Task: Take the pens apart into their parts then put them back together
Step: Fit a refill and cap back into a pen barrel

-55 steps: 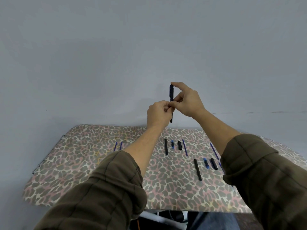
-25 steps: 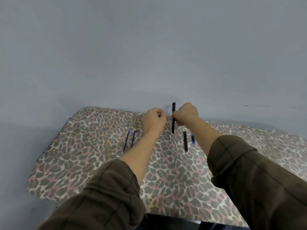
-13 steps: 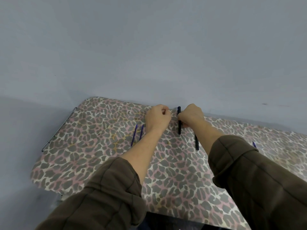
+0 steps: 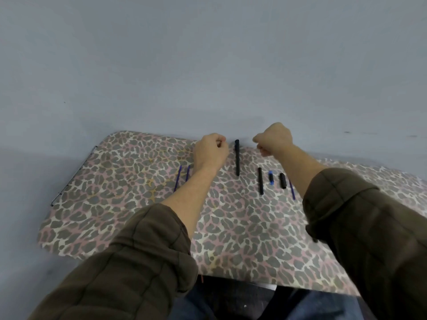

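Assembled pen [image 4: 237, 157]: a black pen is lying flat on the leopard-print table [image 4: 129, 204], near the far edge, between the two hands. No hand is touching it.
Long axis of pen: it is running from far to near, almost straight away from the person. The far end is pointing at the grey wall [image 4: 208, 65], the near end at the person. Which end is the tip, I cannot tell.
Left hand [image 4: 210, 151]: it is resting just left of the pen, fingers curled into a loose fist and holding nothing that is showing. A small gap is separating it from the pen.
Right hand [image 4: 273, 139]: it is hovering right of the pen's far end, fingers also curled closed, with nothing visible in them. It is standing further from the pen than the left hand.
Black barrel [image 4: 260, 180]: it is lying right of the pen and nearer to the person, parallel to it.
Blue small part [image 4: 271, 177]: it is sitting just right of the barrel.
Black short part [image 4: 282, 180]: it is lying just right of the blue part, same direction.
Blue refill at right [image 4: 292, 191]: it is lying beside the right forearm, slightly tilted.
Two blue refills at left [image 4: 182, 177]: they are lying side by side, partly behind the left wrist.
Sleeves [image 4: 138, 262]: dark olive sleeves are covering both forearms, pushed up.
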A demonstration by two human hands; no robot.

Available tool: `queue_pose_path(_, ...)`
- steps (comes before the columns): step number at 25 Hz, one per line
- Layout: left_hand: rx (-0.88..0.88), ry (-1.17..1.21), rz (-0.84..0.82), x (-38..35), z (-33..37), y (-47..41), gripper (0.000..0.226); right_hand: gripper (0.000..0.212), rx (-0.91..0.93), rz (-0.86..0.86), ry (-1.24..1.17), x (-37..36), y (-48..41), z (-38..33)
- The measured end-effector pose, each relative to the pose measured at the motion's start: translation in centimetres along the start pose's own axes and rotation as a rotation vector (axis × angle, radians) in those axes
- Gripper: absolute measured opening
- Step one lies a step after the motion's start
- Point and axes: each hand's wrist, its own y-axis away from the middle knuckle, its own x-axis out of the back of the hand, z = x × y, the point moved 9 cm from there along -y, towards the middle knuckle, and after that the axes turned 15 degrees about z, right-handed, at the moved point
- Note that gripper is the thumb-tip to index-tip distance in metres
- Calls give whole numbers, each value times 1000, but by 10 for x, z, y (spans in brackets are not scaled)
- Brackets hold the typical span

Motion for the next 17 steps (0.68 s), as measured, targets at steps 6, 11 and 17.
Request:
queue_pose_path(6,-65,44,-44,-16,52,24,22,10,-99,139,-81,88,-15,45)
queue_pose_path(11,-127,46,-97,-33,91,54,25,14,-61,96,-27,104,6,76)
queue_pose_path(17,-128,-37,-109,-29,83,73,26,15,92,-25,144,63,52,69)
